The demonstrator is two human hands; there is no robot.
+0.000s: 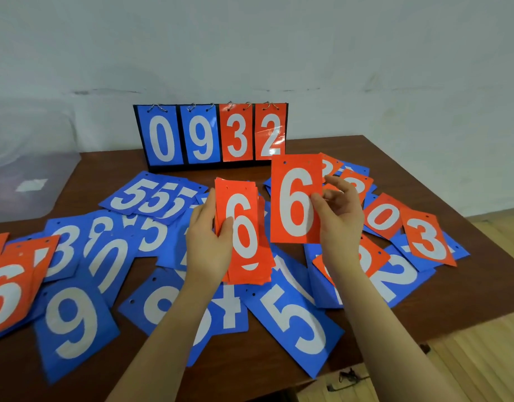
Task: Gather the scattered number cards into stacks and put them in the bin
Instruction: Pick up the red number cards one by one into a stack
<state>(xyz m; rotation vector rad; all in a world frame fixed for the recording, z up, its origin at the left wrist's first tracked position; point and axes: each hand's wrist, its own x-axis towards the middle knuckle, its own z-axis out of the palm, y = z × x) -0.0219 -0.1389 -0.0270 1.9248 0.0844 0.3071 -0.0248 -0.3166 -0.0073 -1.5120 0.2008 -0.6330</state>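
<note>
Orange stack of sixes (247,236) sits clamped in my left fingers (221,227); my right fingers (316,203) pinch a single six card (296,198) beside it. Glossy cards could fan out and slip.

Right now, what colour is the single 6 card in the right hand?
Red-orange with a white numeral: the single 6 card, pinched by the right hand, clearest in the head view.

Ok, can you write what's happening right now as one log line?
left hand: grips red card stack, 6 on top | right hand: holds single red 6 card | bin: far left | table: cards scattered
</note>
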